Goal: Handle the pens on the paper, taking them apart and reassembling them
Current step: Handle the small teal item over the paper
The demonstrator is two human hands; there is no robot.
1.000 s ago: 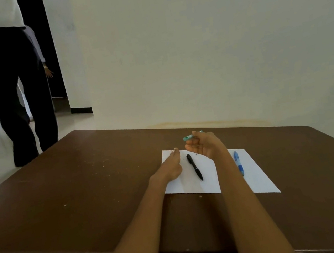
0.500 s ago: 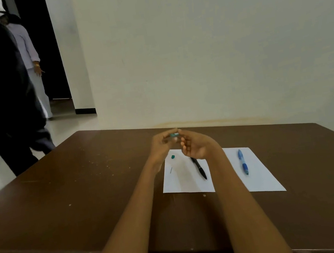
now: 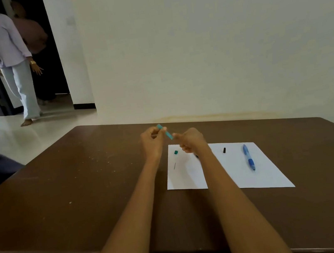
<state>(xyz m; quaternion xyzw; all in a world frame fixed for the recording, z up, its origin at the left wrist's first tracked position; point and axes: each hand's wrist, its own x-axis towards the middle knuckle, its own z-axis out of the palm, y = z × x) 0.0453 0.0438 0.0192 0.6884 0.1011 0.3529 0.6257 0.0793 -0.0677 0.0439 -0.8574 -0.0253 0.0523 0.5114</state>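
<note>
Two hands now farther apart.

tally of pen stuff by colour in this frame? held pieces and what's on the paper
Teal: 2, the barrel held in both hands and a small cap on the paper.
Black: 2, a small piece and a pen mostly hidden.
Blue: 1, a whole pen.
Total: 5

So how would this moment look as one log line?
left hand: holds teal pen barrel | right hand: pinches its end | blue pen: on paper

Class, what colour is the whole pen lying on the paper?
Blue pen, clearest in the head view.
</note>
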